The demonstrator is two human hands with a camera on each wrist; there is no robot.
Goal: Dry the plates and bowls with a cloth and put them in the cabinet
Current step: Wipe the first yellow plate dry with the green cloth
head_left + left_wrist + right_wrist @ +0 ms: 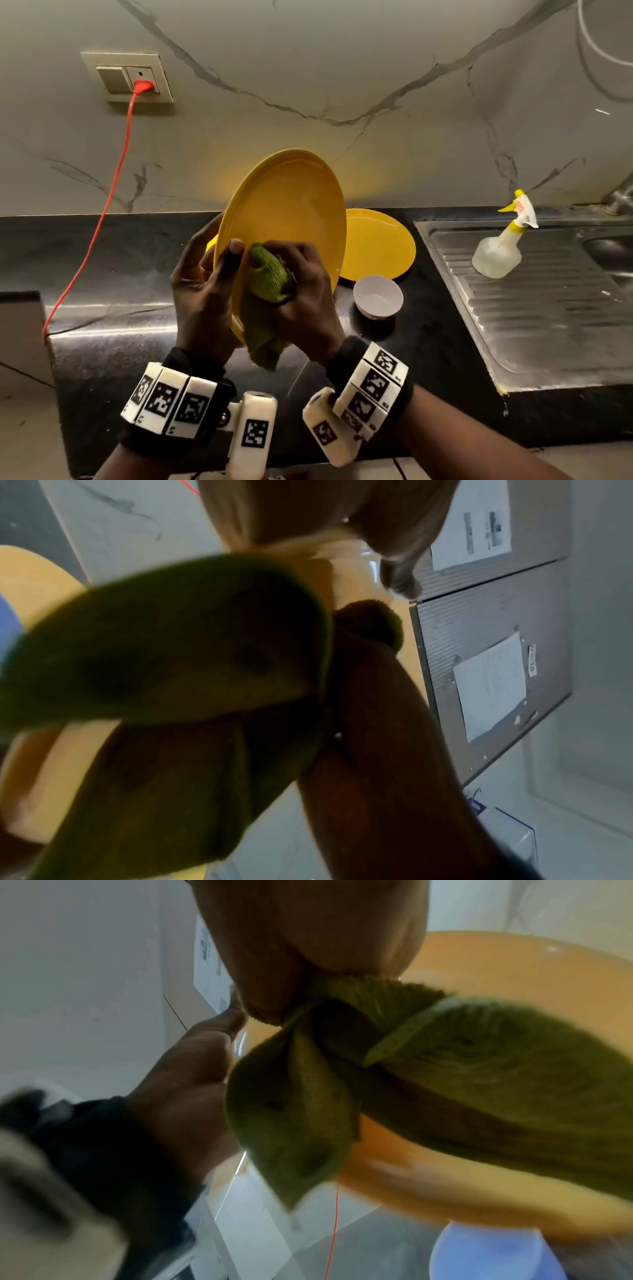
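A yellow plate (287,205) is held tilted on edge above the black counter (102,246). My left hand (202,284) grips its left rim, thumb on the face and fingers behind. My right hand (301,298) holds a bunched green cloth (270,277) pressed against the plate's lower face. In the right wrist view the green cloth (445,1069) hangs from my fingers in front of the yellow plate (514,969). The left wrist view is blurred, filled by the cloth (164,647). A second yellow plate (380,243) lies flat behind, and a small white bowl (378,296) stands beside it.
A steel sink drainboard (534,301) lies to the right with a spray bottle (503,240) on it. A red cable (113,192) runs from a wall socket (132,77) down over the counter's left edge. The marble wall stands close behind.
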